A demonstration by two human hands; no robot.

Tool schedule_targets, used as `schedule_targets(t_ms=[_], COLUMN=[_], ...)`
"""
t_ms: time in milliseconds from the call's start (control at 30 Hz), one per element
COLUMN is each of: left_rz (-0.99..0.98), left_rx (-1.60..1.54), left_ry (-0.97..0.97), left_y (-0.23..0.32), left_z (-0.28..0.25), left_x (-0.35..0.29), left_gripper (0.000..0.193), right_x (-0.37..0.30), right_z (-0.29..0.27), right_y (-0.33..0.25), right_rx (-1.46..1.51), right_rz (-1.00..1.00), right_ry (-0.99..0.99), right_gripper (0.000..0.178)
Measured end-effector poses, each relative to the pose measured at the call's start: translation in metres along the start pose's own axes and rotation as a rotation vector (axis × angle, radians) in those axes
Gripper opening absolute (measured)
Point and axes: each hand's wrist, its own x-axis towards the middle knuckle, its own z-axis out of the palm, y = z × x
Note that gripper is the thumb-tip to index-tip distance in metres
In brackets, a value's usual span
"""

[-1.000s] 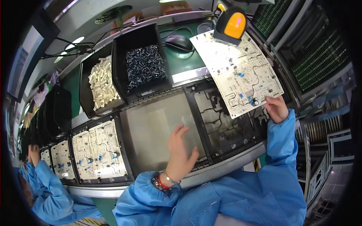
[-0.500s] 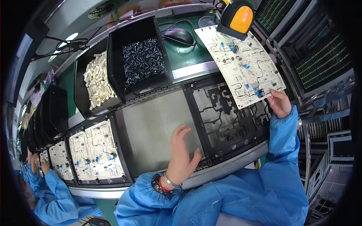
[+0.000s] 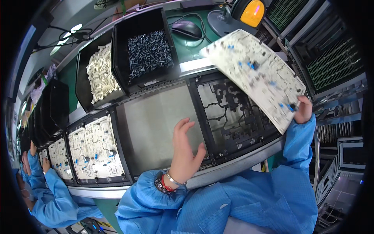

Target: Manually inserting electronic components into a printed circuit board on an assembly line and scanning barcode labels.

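My right hand [image 3: 303,110] grips a large cream circuit board [image 3: 269,74] by its near right corner. The board is tilted and blurred by motion, carrying blue and black components. Under its left part lies a black fixture frame [image 3: 230,113] with an irregular cut-out pattern. My left hand [image 3: 185,154] hovers, fingers apart and holding nothing, over the near edge of a bare grey plate section [image 3: 154,124]. To the left, another populated circuit board [image 3: 95,148] sits in its black frame.
Black bins of white parts [image 3: 102,74] and dark small parts [image 3: 150,52] stand behind the line. A mouse [image 3: 187,29] and a yellow-and-black scanner on a stand [image 3: 252,13] are at the back. Metal racks [image 3: 331,66] line the right. A co-worker's hand [image 3: 46,165] is at far left.
My right hand has drawn the circuit board right and nearer, away from the scanner, and turned it. My left hand has shifted slightly left, still empty.
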Motion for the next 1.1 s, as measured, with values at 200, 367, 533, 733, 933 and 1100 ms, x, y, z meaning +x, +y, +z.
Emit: schedule_targets(t_ms=[200,367,533,733,933,1100], left_rz=[0.001,0.014,0.018,0.001,0.020,0.259], left_rx=[-0.014,-0.023,-0.030,-0.031,-0.023,0.312], left_ry=[0.027,0.036,0.033,0.013,0.008,-0.245], left_y=[0.001,-0.003,-0.006,-0.006,-0.003,0.003], left_z=[-0.004,-0.003,-0.002,-0.003,-0.002,0.003], left_x=[0.002,0.000,-0.001,0.000,0.000,0.000], left_gripper=[0.057,0.056,0.056,0.057,0.056,0.055], right_x=[-0.005,0.019,0.036,0.050,0.065,0.070], right_z=[0.001,0.005,0.010,0.009,0.005,-0.002], right_y=[-0.005,-0.003,-0.007,-0.005,0.006,0.010], right_rx=[-0.052,-0.197,-0.478,-0.571,-0.650,-0.731], right_rz=[0.295,0.321,0.226,0.207,0.163,0.171], right_ry=[-0.027,0.087,0.010,-0.047,-0.005,0.055], right_gripper=[0.053,0.051,0.046,0.049,0.047,0.044])
